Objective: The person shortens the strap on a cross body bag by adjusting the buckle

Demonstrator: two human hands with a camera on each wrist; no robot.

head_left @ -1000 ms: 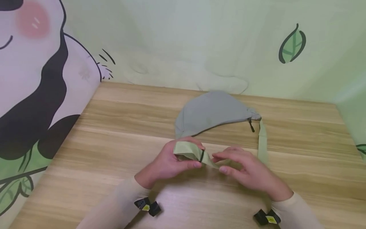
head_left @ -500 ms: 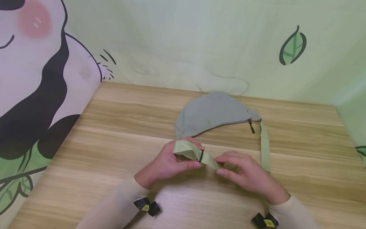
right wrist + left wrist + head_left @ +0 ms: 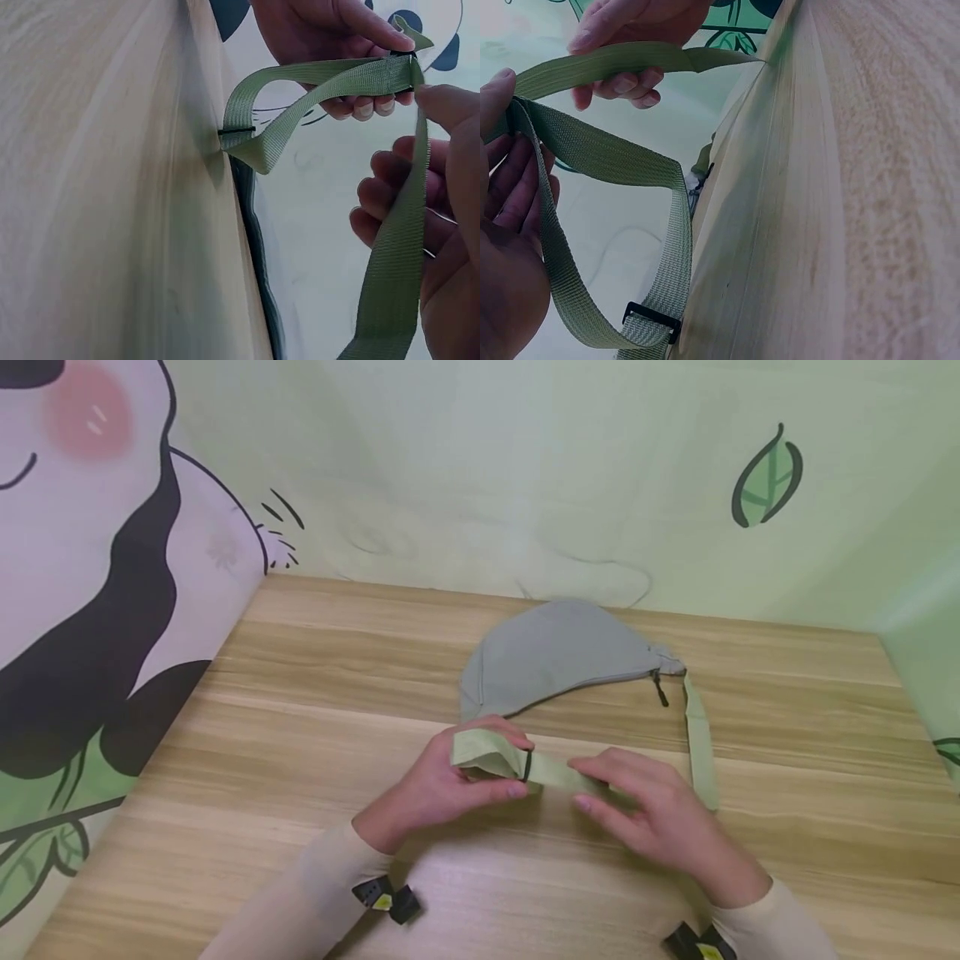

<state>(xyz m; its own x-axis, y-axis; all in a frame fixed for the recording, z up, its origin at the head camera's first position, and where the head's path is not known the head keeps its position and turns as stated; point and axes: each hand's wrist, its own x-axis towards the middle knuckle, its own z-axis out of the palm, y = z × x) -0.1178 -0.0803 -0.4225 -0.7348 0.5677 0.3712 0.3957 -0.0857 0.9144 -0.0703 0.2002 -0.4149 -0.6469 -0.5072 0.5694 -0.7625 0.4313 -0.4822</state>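
I have a light wood-grain table (image 3: 285, 760) extending left, right and near side of a grey half-moon fabric bag (image 3: 558, 652). The bag lies where it lay a second ago. A pale-green woven webbing strap (image 3: 558, 772) leaves the bag's right end and also spans between two hands on its near side. Deltas: that span is now straighter and longer, and the strap section off the bag's right end has swung outward. Right hand (image 3: 663, 814), nearside of bag: slightly farther from the other than half a second ago, fingers curled round the strap. Left hand (image 3: 435, 793), nearside of bag: practically static, pinching the strap at a thin black slider (image 3: 527, 766). Small black zip pull (image 3: 661, 691): bag's right end, unchanged.
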